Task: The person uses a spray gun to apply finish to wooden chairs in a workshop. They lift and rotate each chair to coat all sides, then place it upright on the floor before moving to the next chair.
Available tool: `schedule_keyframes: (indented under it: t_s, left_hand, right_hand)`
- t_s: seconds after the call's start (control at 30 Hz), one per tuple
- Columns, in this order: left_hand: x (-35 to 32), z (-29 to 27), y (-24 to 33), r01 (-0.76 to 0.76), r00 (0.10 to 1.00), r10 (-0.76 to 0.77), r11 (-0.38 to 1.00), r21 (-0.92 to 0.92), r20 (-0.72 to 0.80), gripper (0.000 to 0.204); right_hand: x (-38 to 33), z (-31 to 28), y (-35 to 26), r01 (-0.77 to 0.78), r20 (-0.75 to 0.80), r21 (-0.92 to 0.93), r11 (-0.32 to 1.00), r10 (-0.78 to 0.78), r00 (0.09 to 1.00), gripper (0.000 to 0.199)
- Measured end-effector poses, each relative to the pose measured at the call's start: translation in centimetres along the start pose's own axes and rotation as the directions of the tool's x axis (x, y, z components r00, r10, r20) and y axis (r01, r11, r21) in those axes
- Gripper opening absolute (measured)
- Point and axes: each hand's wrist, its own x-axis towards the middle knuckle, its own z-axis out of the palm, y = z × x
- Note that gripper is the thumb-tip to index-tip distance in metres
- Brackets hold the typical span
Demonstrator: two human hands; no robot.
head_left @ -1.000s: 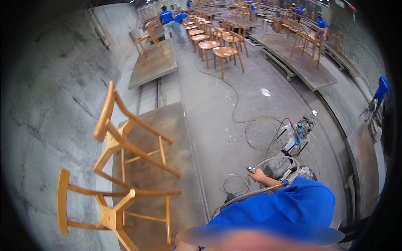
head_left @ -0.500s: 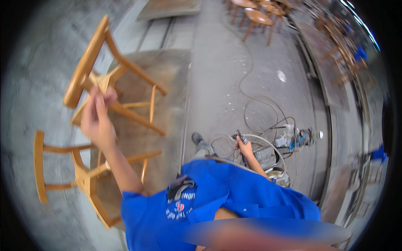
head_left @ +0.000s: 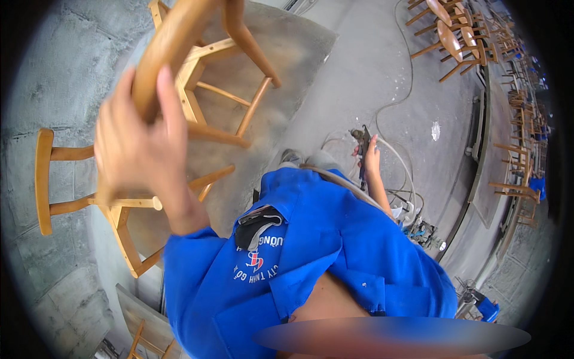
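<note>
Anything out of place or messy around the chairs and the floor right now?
Two things stand out. A second wooden chair frame lies on its side on the platform beside the one the left hand grips. Hoses trail in loose loops across the floor near the right hand, and a pale patch of debris lies beyond.

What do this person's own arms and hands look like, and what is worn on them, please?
Both hands are bare, with no gloves: the left hand and the right hand. The forearms are bare too. The short sleeves of a bright blue work shirt end above the elbows. No watch, ring or wristband shows.
</note>
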Motion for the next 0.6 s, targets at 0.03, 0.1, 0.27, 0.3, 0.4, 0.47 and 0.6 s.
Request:
schedule_keyframes:
  t_s: [0.03,0.1,0.27,0.3,0.4,0.47,0.6]
  left_hand:
    - [-1.1,-1.8,0.1,0.106,0.993,-0.114,0.981,-0.162,-0.037,0.024]
    - [-3.0,-4.5,0.6,0.377,0.902,-0.431,0.8,-0.467,-0.008,0.02]
    - [-2.1,-3.6,-2.8,0.313,0.89,-0.456,0.638,-0.703,-0.018,0.025]
    - [-1.7,-3.2,-3.7,0.327,0.892,-0.452,0.662,-0.675,-0.011,0.026]
    - [0.3,1.8,-6.0,0.116,0.983,-0.177,0.787,-0.606,-0.04,0.032]
    - [1.0,5.2,-7.2,-0.047,0.992,-0.04,0.75,-0.66,-0.116,0.031]
    - [6.0,12.7,-11.9,0.17,0.941,-0.328,0.659,-0.732,-0.077,0.031]
  right_hand:
    - [0.6,0.6,-0.6,0.01,0.037,-0.011,1.0,-0.009,0.999,0.075]
    - [2.6,1.8,-2.2,0.019,0.066,-0.061,0.998,-0.015,0.998,0.076]
    - [9.6,3.9,-6.7,0.043,0.148,-0.096,0.994,-0.029,0.989,0.075]
    - [10.8,4.2,-7.4,0.057,0.133,-0.087,0.995,-0.046,0.99,0.075]
    - [14.9,5.1,-10.7,0.052,0.107,0.0,0.999,-0.052,0.993,0.075]
    - [17.1,6.0,-12.6,0.081,0.061,0.026,0.996,-0.082,0.995,0.076]
    - [20.3,7.9,-16.1,0.051,0.143,0.025,0.998,-0.054,0.988,0.078]
